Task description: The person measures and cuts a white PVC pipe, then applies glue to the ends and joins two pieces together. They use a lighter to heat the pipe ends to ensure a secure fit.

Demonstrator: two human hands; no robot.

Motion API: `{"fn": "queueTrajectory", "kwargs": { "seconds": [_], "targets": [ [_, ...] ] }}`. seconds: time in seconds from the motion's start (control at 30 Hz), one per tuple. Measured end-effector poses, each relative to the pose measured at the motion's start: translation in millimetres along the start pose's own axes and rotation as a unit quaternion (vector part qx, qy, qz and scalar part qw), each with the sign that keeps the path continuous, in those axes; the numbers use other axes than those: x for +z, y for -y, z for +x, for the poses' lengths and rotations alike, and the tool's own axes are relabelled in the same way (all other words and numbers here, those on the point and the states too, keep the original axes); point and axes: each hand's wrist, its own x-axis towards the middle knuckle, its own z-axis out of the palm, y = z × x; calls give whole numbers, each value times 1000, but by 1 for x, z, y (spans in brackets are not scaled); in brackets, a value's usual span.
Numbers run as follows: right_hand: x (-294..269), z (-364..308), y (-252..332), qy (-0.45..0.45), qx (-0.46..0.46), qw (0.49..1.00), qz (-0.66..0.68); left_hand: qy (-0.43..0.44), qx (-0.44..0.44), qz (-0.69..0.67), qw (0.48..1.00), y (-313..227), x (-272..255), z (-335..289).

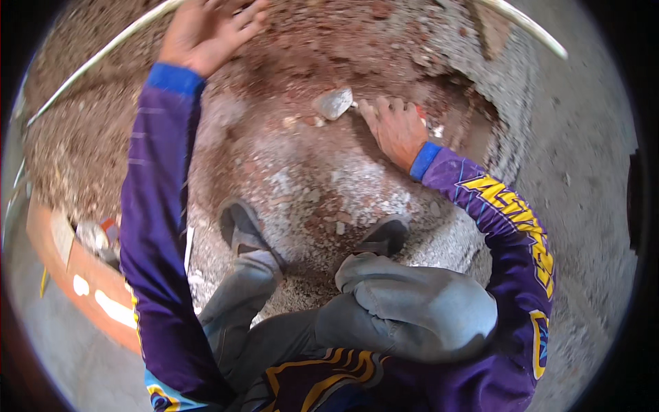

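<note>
Trowel (334, 104) is gripped in the right hand (397, 127), its blade at the reddish soil (274, 141); contact cannot be judged. The left hand (206, 34) is held open, apparently empty, partly cropped. Beside the right hand, a hollow (475, 127) appears already dug; loose soil is left around it, and rubble (312, 199) is scattered between the shoes (240, 223).

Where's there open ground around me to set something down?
Widest: the grey floor, right of the right sleeve and the rubble. Another patch lies lower left, outside the orange ledge. It's crowded around the right hand and trowel, and between the shoes.
</note>
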Motion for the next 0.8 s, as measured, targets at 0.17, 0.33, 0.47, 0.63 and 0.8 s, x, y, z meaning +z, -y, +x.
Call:
{"fn": "queueTrajectory", "kwargs": {
  "seconds": [0.17, 0.33, 0.47, 0.63, 0.8],
  "targets": [
    [4, -66, -8, 34, 61, 998, 11, -13, 19, 9, 1000, 14, -33, 3],
    [7, -116, -22, 115, 135, 979, 100, -97, 4, 34, 995, 36, -43, 15],
    [-1, -131, -32, 141, 208, 940, 231, -121, -11, 53, 991, 56, -45, 32],
    [-3, -61, -4, 23, 139, 954, 266, -141, -4, 2, 990, 62, -50, 54],
    [2, 18, 27, 81, 72, 968, 226, -158, -5, -3, 987, 74, -44, 62]
  ]
}}
